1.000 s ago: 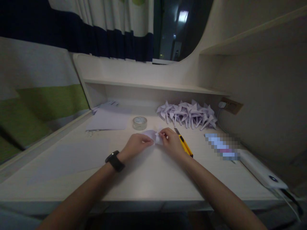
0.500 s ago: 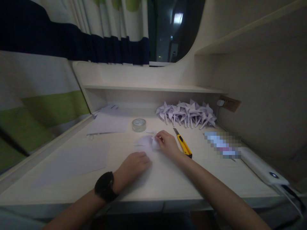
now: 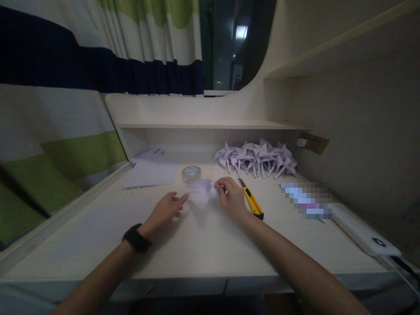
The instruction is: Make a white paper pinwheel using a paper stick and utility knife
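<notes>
Paper piece [image 3: 201,189], pale, partly folded, at frame centre on the desk [image 3: 203,245], just below the tape roll [image 3: 191,173]. Pinched at its right edge by the right hand [image 3: 232,197], fingers closed on it. Left hand [image 3: 166,209] open, fingers extended toward the sheet's left edge, tips very near; contact not confirmed.

Handling, as judged: very light, thin, limp. Easily creased or torn, and apt to slide on the smooth desk. Best held at an edge or corner with a light fingertip pinch, second hand flat to steady it. No grip on the raised flaps, which would likely crush.

Surroundings: yellow cutter [image 3: 251,200] just right of the right hand, blade pointing up-frame. Row of finished paper pinwheels [image 3: 256,158] at upper centre right, under the shelf [image 3: 210,125]. Flat sheets [image 3: 152,173] at centre left. Black wristband [image 3: 136,238] on the left wrist. White power bank [image 3: 364,229] at lower right, cable running off frame.

Limits of view: dim light throughout. Fold pattern of the piece not legible; possibly a pinwheel in progress, but not certain. Right fingertips hide the held edge. Patch at right centre pixelated, contents unreadable. Both forearms cut off at the bottom edge. Small wall fitting right of the pinwheels too small to identify.
</notes>
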The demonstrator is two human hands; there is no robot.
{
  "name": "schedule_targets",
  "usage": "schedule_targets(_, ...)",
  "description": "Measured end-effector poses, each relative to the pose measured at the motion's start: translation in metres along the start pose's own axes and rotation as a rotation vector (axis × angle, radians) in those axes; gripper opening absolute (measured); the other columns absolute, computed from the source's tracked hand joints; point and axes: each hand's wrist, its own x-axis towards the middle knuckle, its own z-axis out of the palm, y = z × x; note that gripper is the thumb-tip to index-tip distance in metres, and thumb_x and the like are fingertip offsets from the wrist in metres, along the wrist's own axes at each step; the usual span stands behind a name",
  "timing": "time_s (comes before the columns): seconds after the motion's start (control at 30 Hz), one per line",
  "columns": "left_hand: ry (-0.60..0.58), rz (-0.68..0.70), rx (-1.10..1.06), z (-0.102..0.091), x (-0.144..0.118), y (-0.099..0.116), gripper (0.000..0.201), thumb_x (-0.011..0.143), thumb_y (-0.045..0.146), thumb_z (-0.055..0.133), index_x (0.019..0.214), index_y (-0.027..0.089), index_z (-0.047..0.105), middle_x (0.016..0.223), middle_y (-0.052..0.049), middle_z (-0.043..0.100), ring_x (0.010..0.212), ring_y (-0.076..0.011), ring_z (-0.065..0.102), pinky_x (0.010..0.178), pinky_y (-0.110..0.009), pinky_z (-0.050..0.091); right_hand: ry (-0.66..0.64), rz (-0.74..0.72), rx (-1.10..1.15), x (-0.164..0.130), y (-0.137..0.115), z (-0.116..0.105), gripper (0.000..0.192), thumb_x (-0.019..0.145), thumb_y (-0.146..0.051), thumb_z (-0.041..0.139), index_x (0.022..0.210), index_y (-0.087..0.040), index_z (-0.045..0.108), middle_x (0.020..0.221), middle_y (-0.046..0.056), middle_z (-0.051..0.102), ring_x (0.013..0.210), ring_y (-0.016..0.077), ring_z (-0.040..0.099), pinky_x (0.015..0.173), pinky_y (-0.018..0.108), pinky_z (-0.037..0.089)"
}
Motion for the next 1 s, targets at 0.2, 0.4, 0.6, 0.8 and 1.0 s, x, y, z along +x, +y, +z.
schedule_targets(0.2, -0.083, 0.066, -0.463, 0.020, -0.001, 0.021, 0.042, 0.070, 0.052, 0.070, 0.075, 0.011, 0.064, 0.079, -0.010, 0.068, 0.071, -0.0186, 0.064, 0.064, -0.029, 0.050, 0.060, -0.084, 0.009, -0.004, -0.008, 0.002, 0.014, 0.092, -0.018, 0.046, 0.093, -0.021, 0.059, 0.096, 0.009, 0.064, 0.091, 0.0197, 0.061, 0.079, 0.030, 0.049)
schedule_targets(0.4, 0.323, 0.185, -0.027, 0.020, 0.001, 0.025, 0.033, 0.077, 0.045, 0.062, 0.080, 0.013, 0.071, 0.080, -0.009, 0.069, 0.072, -0.0221, 0.063, 0.066, -0.031, 0.047, 0.035, -0.024, -0.049, -0.007, -0.007, 0.008, 0.014, 0.093, -0.018, 0.044, 0.091, -0.021, 0.058, 0.093, 0.008, 0.064, 0.088, 0.0193, 0.061, 0.076, 0.029, 0.048)
schedule_targets(0.6, 0.415, 0.291, 0.593, 0.016, -0.008, 0.026, 0.039, 0.090, 0.043, 0.045, 0.106, 0.024, 0.074, 0.087, -0.010, 0.074, 0.079, -0.0274, 0.065, 0.065, -0.032, 0.039, -0.016, 0.017, -0.090, -0.011, -0.007, 0.012, 0.012, 0.093, -0.020, 0.046, 0.090, -0.020, 0.058, 0.091, 0.008, 0.063, 0.084, 0.0196, 0.060, 0.073, 0.029, 0.046)
schedule_targets(0.8, 0.279, 0.152, 0.196, 0.021, -0.006, 0.027, 0.034, 0.082, 0.042, 0.055, 0.091, 0.016, 0.076, 0.060, -0.005, 0.069, 0.057, -0.0199, 0.059, 0.055, -0.027, 0.035, -0.019, 0.025, -0.174, -0.013, -0.009, 0.016, 0.013, 0.094, -0.020, 0.045, 0.091, -0.019, 0.058, 0.093, 0.007, 0.064, 0.083, 0.0187, 0.060, 0.070, 0.027, 0.045)
schedule_targets(1.0, 0.097, -0.138, -0.530, 0.016, -0.003, 0.016, 0.039, 0.063, 0.043, 0.074, 0.083, 0.011, 0.067, 0.055, 0.003, 0.056, 0.039, -0.0065, 0.032, 0.040, -0.022, 0.019, -0.047, 0.023, -0.227, -0.014, -0.010, 0.016, 0.012, 0.094, -0.020, 0.046, 0.091, -0.018, 0.058, 0.091, 0.006, 0.063, 0.079, 0.0173, 0.060, 0.066, 0.025, 0.045)
